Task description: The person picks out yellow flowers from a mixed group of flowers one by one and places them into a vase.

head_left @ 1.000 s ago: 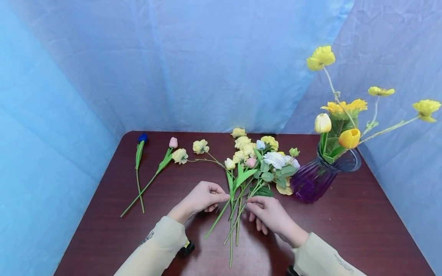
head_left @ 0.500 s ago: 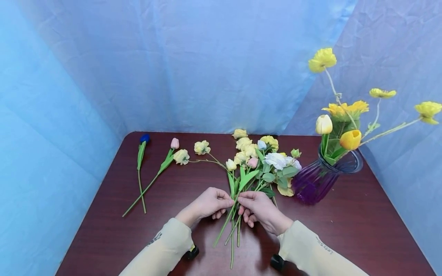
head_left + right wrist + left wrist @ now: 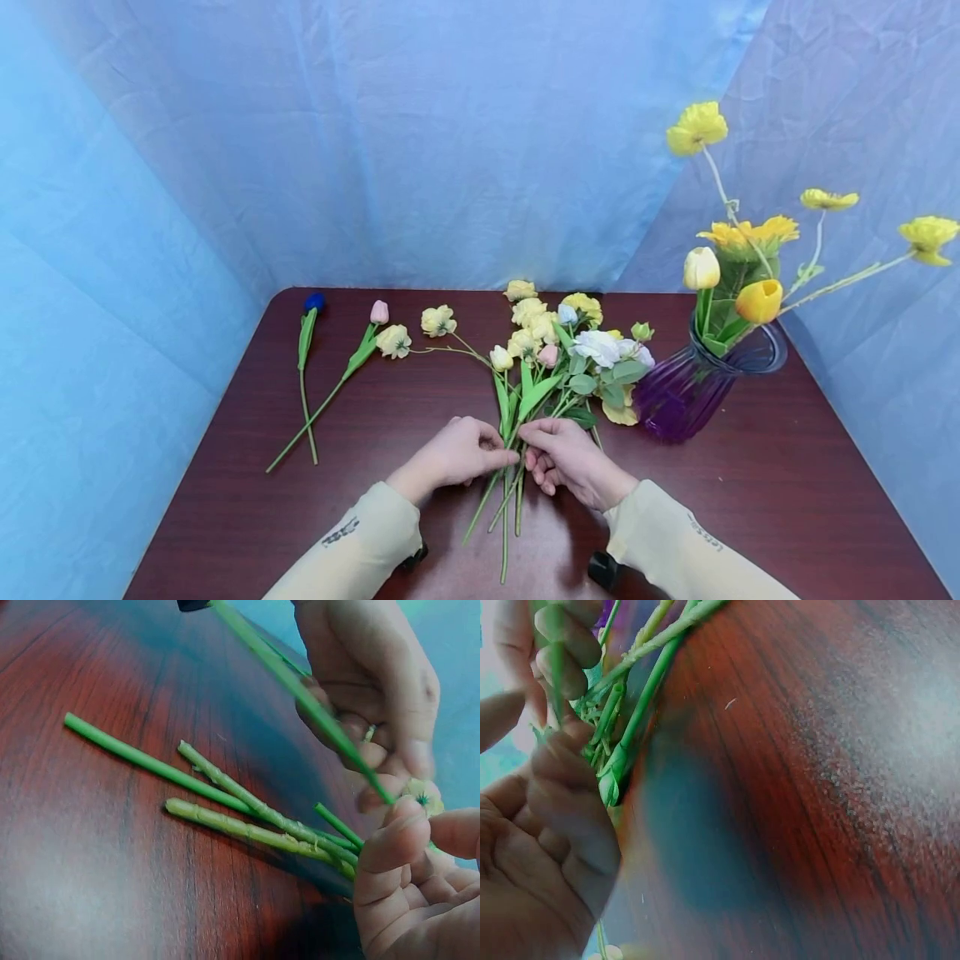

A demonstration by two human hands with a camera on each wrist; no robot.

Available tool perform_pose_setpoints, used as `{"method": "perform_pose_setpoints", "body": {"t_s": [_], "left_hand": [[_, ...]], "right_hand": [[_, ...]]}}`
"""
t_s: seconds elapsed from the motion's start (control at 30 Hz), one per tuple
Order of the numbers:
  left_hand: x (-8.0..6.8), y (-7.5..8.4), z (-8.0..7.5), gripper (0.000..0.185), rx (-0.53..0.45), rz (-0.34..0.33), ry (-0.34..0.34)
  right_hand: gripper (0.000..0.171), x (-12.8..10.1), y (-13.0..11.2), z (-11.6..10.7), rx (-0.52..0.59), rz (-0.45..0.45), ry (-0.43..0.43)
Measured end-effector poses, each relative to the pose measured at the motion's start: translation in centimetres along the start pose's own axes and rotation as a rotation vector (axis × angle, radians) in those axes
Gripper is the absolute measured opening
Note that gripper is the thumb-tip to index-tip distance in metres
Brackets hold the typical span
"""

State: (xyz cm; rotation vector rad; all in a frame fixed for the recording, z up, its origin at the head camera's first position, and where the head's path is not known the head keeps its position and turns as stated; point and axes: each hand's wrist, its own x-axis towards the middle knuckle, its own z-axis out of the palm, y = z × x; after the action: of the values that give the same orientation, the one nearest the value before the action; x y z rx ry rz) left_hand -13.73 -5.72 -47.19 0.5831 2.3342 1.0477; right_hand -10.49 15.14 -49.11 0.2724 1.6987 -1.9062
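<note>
Over the bundle of stems on the table, my right hand (image 3: 570, 458) pinches a green tulip stem (image 3: 300, 690) between thumb and fingertips. That stem runs up to green leaves and seems to be the pink tulip (image 3: 548, 357)'s. My left hand (image 3: 463, 454) is close beside it, thumb spread from its loosely bent fingers, fingertips right by the stem. A cream tulip (image 3: 501, 358) lies in the same bundle, with pale yellow blooms (image 3: 528, 312), white roses (image 3: 597, 347) and a light blue tulip (image 3: 567, 314). Several cut stem ends (image 3: 225, 821) point toward the front.
A purple glass vase (image 3: 678, 400) at the right leans and holds yellow flowers, a sunflower and two tulips. At the left, a blue tulip (image 3: 314, 302) and another pink tulip (image 3: 379, 312) lie crossed on the dark wooden table (image 3: 225, 517). Blue cloth (image 3: 450, 150) hangs behind.
My right hand has moved left and now pinches the tulip stem. My left hand has loosened from it and slid slightly right and down. The stem's lower end has shifted right.
</note>
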Motion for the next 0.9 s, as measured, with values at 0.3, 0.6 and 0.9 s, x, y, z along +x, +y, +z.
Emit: {"method": "perform_pose_setpoints", "body": {"t_s": [0.3, 0.6, 0.9], "left_hand": [[-1.0, 0.2, 0.7, 0.042, 0.483, -0.069, 0.016], [-2.0, -0.7, 1.1, 0.041, 0.536, -0.035, 0.011], [-2.8, -0.1, -1.4, 0.032, 0.459, -0.113, 0.01]], "right_hand": [[0.034, -0.2, 0.2, -0.2, -0.071, 0.05, 0.013], [0.03, -0.4, 0.8, -0.4, -0.196, -0.012, 0.027], [0.027, -0.6, 0.5, -0.5, -0.332, -0.058, 0.051]]}}
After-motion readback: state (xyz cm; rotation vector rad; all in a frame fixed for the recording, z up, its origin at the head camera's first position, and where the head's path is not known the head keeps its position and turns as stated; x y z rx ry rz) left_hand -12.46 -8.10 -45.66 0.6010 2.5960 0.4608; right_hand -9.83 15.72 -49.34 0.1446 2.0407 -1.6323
